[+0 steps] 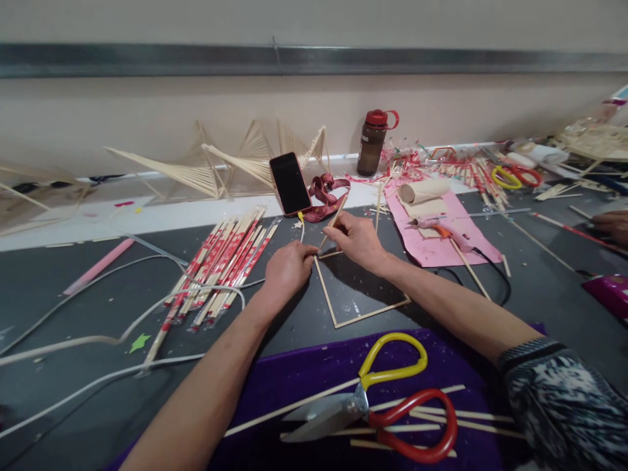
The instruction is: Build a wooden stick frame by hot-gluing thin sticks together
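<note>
My right hand (359, 243) pinches a slim wooden stick (339, 208), which slants down to the back left corner of a four-sided stick frame (326, 291). At that same corner, the fingers of my left hand (288, 267) are closed on the frame; the exact grip is partly hidden. The frame lies on the dark grey table, its right side partly covered by my right forearm. Another stick (379, 206) stands up behind my right hand. Nearer to me, large scissors (363, 396) with one yellow and one red handle lie spread among loose sticks on purple cloth (275, 373).
Paper-wrapped chopsticks (216, 268) lie left, beside white cables (98, 340) and a pink tube (101, 265). A phone (290, 183), stick models (181, 173) and a bottle (371, 147) line the back. Right, a pink glue gun (432, 224) rests on a pink sheet (456, 242); another person's hand (613, 226) shows beyond.
</note>
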Demonstrator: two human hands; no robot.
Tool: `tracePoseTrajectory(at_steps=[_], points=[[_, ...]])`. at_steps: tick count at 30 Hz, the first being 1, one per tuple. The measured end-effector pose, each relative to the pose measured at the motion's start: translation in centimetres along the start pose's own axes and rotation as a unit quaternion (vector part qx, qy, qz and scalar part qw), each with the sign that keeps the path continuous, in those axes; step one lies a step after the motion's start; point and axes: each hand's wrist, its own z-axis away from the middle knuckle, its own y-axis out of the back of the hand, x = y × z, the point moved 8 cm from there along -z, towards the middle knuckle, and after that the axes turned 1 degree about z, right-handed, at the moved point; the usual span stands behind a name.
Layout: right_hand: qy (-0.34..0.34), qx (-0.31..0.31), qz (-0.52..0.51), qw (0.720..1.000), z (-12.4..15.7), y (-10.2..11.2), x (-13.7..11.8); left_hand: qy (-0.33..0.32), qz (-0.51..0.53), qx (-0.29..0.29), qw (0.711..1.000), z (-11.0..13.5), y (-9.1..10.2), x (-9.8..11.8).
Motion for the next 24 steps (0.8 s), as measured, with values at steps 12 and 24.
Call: tracePoseTrajectory(at_steps=[12,24], points=[[-0.033,0.002,-0.113,0.993,0.5,0.3,-0.2,0.066,0.247,0.03,0.966,0.0,0.5,-1.9],[-0.028,0.037,-0.21,0.977,1.7,5.4,-3.0,-0.068,0.352,0.009,0.934,1.4,4.1,1.7]])
